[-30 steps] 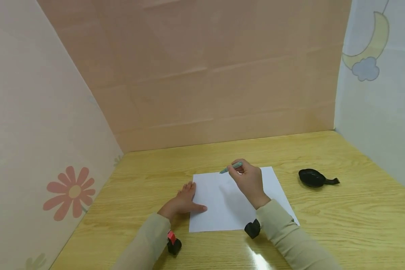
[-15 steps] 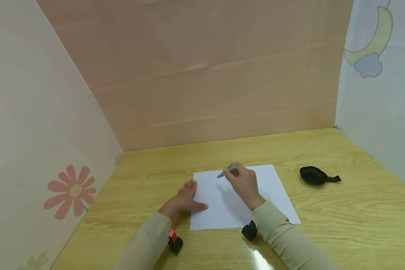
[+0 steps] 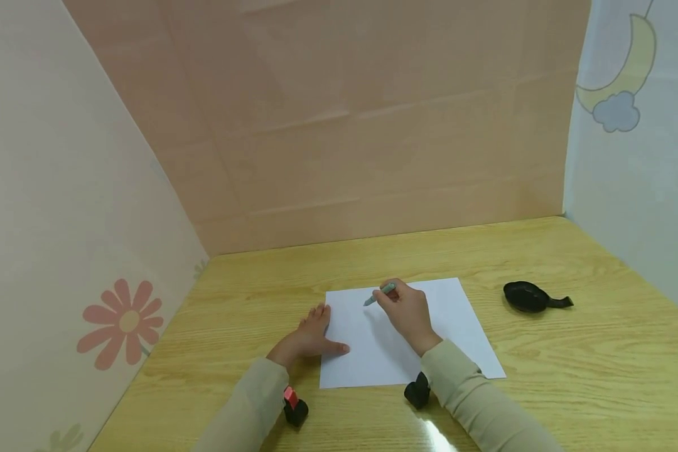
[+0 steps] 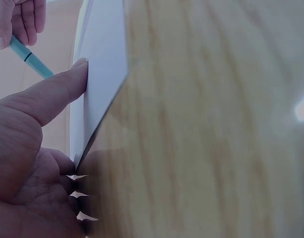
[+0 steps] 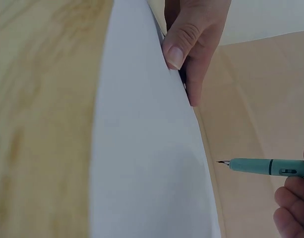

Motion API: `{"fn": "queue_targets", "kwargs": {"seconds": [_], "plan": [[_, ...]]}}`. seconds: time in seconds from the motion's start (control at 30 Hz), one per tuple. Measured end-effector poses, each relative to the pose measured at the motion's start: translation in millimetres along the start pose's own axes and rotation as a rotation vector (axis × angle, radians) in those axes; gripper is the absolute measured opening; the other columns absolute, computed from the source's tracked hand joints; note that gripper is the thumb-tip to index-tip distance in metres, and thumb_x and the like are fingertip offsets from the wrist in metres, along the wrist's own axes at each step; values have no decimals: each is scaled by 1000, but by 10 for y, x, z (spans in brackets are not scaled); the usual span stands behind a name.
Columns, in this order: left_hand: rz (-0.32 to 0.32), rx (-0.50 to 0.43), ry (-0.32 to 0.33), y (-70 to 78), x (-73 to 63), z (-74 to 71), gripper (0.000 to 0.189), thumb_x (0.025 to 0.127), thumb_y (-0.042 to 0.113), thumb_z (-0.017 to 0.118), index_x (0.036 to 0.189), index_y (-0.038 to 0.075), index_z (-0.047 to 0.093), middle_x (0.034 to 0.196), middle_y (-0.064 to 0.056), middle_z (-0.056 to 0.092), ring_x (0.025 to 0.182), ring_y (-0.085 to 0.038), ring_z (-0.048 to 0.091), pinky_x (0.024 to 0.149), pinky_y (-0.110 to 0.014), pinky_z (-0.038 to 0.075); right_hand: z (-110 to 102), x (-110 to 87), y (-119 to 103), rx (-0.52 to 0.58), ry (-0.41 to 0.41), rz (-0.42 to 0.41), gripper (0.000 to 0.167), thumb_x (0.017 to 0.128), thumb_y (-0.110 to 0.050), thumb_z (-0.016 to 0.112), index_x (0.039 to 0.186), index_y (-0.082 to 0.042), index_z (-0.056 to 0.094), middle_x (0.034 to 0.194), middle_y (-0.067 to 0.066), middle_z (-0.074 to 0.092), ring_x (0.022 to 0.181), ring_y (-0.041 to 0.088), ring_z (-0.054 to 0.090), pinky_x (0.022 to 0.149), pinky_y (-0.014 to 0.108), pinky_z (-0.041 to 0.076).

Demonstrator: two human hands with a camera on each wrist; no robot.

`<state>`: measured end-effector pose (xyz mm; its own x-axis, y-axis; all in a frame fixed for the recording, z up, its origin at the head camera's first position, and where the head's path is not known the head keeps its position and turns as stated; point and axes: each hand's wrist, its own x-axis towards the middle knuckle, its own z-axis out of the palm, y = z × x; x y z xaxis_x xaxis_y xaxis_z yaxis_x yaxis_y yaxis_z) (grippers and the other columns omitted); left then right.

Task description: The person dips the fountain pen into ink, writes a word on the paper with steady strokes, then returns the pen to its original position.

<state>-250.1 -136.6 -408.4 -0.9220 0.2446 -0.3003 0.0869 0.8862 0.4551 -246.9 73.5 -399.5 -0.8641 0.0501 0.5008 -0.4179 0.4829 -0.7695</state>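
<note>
Teal fountain pen with a dark nib, one in number, is above the left half of a sheet, well in from the bench's far edge; its nib hangs just clear of the paper. Nearest are two beige sleeves, the left and the right, and two black blocks at the wrists: the left block bears a red tab, the right block is plain black. Two hands show. The left hand lies spread at the sheet's left edge, its thumb straight out on the paper, its other fingers pointing toward the bench's far edge, with hold of nothing. The right hand, bent over the sheet, pinches the pen in curled fingers. Under it lies one white rectangular paper sheet. Farther right, toward the bench's right edge, sits one glossy black oval piece with a short handle; whether it is hollow, I cannot tell. Behind the bench's far edge rises one creased peach backdrop.
</note>
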Motion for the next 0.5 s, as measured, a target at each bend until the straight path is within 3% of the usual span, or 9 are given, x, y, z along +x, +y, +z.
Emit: {"fn": "queue_targets", "kwargs": {"seconds": [0.5], "plan": [[13,-15,-4,-3,-16,-5,105,75,45,73,147,-2,13,154,-20,7,142,-35,2,112,-54,7,74,-5,-10,3,-39,37,11,83,-18,69,82,-7,66,73,4,69,68,15,63,59,24,47]]}}
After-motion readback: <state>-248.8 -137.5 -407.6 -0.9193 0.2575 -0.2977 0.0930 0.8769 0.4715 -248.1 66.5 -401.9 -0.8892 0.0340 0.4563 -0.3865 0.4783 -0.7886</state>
